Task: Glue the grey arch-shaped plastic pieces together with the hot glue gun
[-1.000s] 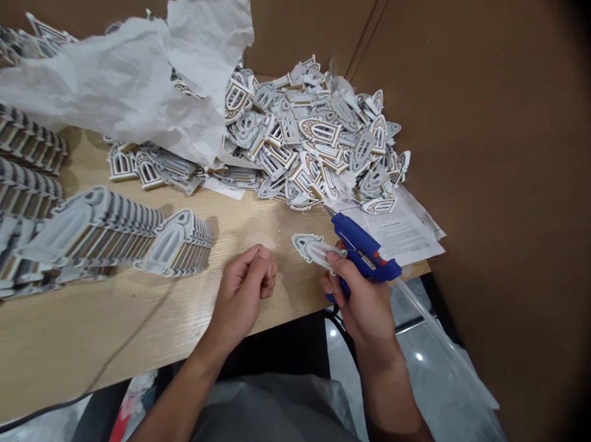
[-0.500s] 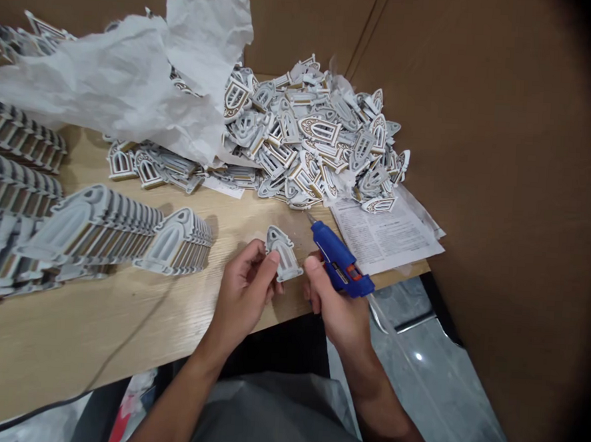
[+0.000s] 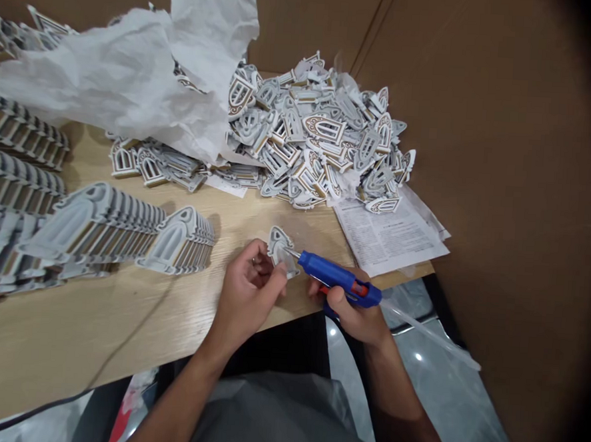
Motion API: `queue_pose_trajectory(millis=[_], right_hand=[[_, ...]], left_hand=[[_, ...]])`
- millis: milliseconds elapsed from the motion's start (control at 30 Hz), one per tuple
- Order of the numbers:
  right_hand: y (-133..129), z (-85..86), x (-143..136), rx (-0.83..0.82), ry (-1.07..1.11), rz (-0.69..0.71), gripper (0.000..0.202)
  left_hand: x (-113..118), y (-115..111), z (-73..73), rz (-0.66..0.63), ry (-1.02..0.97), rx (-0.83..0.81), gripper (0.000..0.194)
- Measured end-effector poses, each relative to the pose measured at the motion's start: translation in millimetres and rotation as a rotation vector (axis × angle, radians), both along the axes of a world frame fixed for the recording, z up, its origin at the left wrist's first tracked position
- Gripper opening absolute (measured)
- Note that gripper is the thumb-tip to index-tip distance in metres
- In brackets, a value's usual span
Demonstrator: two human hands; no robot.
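My left hand [image 3: 251, 288] pinches a small grey arched window piece [image 3: 280, 245] between thumb and fingers, just above the table's front edge. My right hand [image 3: 357, 311] is wrapped round a blue glue gun [image 3: 339, 277] with a clear glue stick [image 3: 433, 333] sticking out of its back. The gun's metal nozzle points left and its tip is at the upper part of the window piece; whether it touches cannot be made out. Behind both hands lies a loose heap of similar white, grey and gold window pieces [image 3: 324, 129].
Rows of stacked window pieces [image 3: 177, 240] stand on the wooden table [image 3: 179, 314] at the left. Crumpled white paper [image 3: 129, 77] covers part of the pieces at the back. Printed sheets [image 3: 389, 237] lie right of the heap, beside a brown panel [image 3: 504, 160].
My right hand has turned the glue gun flatter, and its nozzle has come down and left to the window piece. The glue stick now shows further out to the right.
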State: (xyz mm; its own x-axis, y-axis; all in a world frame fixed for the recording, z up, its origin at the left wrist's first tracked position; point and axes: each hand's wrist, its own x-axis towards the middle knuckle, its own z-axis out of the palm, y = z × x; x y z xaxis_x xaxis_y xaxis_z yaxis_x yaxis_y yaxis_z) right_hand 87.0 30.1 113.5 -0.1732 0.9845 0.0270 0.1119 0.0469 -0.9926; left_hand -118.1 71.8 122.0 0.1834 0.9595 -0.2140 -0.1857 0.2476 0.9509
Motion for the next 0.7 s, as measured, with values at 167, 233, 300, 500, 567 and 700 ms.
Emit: queue_pose_trajectory(millis=[167,233,300,500,567,700], right_hand=[[1.3,-1.0,-1.5,-0.045,-0.046,0.014,0.038],[1.5,0.0,-1.7,-0.062,-0.083,0.016,0.038],[1.4,1.4,-2.4,-0.07,-0.104,-0.002,0.04],[1.3,-0.1,-2.5,-0.084,-0.128,-0.045,0.047],[1.5,-3.1,-1.6,-0.069,-0.098,-0.031,0.048],[2.5,-6.5,-3.9,-0.062,-0.014,-0.095,0.045]], left_hand=[[2.1,-0.7,-0.8,0.003,-0.019,-0.007,0.029],[2.3,-0.9,-0.8,0.006,-0.023,0.002,0.029],[2.1,-1.2,-0.7,0.005,-0.017,0.007,0.029],[0.8,-1.4,-0.7,0.015,-0.017,-0.009,0.03],[0.2,-1.4,-0.6,0.01,-0.025,-0.014,0.031],[-1.4,-1.6,0.3,-0.034,-0.021,0.009,0.026]])
